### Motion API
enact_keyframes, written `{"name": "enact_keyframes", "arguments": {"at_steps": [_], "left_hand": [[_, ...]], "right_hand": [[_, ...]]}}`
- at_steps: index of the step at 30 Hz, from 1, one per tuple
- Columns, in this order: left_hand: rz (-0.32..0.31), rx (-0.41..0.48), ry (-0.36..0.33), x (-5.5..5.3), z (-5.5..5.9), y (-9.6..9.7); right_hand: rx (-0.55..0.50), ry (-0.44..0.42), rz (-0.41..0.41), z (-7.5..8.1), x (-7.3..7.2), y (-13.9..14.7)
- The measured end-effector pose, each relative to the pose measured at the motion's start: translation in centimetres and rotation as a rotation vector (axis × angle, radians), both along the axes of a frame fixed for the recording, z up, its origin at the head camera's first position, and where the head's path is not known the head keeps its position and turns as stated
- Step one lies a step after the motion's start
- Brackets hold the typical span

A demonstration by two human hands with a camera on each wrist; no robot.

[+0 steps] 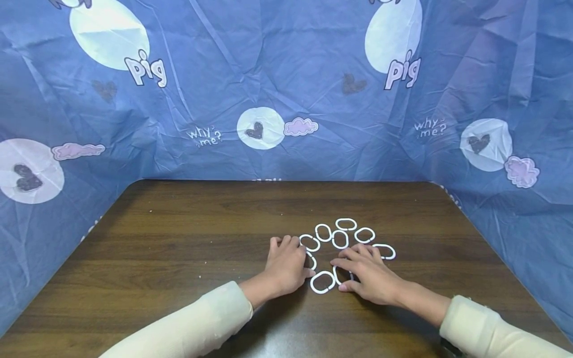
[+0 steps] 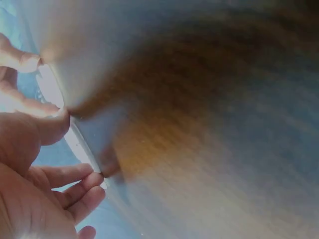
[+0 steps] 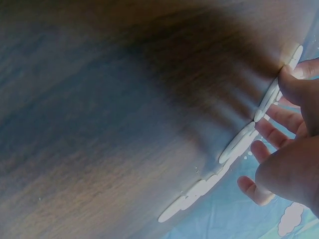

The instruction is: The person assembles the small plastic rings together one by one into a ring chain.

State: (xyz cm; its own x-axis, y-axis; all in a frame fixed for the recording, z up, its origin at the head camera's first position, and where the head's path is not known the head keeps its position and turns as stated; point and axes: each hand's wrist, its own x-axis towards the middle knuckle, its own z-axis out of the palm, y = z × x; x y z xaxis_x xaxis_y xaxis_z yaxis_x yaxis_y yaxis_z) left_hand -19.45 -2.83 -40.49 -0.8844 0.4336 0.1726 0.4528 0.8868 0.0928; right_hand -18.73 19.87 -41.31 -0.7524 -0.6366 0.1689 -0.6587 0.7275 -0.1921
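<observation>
Several white oval links, each with a small gap in its loop, lie flat in a loose ring on the table. My left hand (image 1: 286, 266) rests at the left side, its fingers partly covering one link (image 1: 314, 262). Its thumb tip comes close to the front link (image 1: 320, 292). To the right, my right hand (image 1: 373, 276) spreads its fingers over another link (image 1: 335, 275), thumb at the near edge and fingertips across it. In the left wrist view, the left fingertips touch down along the white links (image 2: 79, 147). The right wrist view has the right thumb against a link (image 3: 268, 99).
Beyond the hands lie more links, among them a far one (image 1: 346, 220) and one at the right (image 1: 394, 252). The brown wooden table (image 1: 179, 223) has rounded far corners. A blue printed cloth (image 1: 286, 64) hangs behind it and along both sides.
</observation>
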Motion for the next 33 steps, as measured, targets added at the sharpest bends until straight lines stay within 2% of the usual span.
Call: {"name": "enact_keyframes", "arguments": {"at_steps": [6, 19, 23, 26, 33], "left_hand": [[-0.007, -0.010, 0.049, -0.2, -0.1, 0.2], [0.014, 0.075, -0.096, -1.1, 0.2, -0.1], [0.022, 0.093, -0.118, -1.2, 0.4, -0.1], [0.018, 0.102, -0.106, -1.2, 0.3, -0.2], [0.001, 0.151, -0.089, -1.1, 0.4, -0.8]], "right_hand": [[-0.002, -0.001, 0.003, 0.0, -0.1, 0.0], [-0.007, 0.027, 0.011, -0.1, -0.2, 0.0], [0.007, 0.084, 0.015, -0.2, -0.2, 0.1], [0.015, 0.152, 0.024, -0.2, -0.3, 0.2], [-0.040, 0.293, 0.058, 0.4, -0.9, 0.2]]}}
